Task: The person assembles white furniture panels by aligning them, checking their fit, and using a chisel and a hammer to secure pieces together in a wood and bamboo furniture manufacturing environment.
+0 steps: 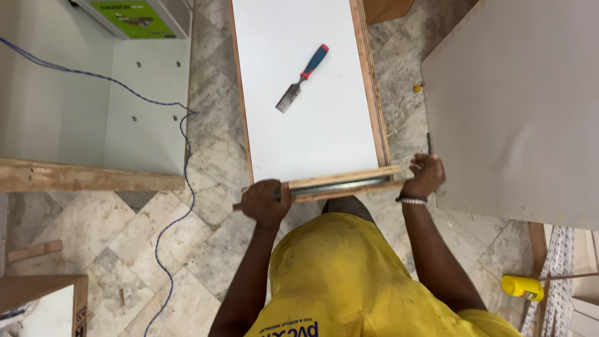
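Metal slide rail (pixel 331 186) lies crosswise between hands.

White board's (pixel 306 93) far end beyond the top edge; tool in right hand (pixel 425 175) mostly concealed

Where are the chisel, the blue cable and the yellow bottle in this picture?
chisel (pixel 302 78): head view, where the steel blade meets the red and blue handle.
blue cable (pixel 185 134): head view, on the bend beside the white panel's left edge.
yellow bottle (pixel 523 287): head view, middle of its body, lying on the floor.
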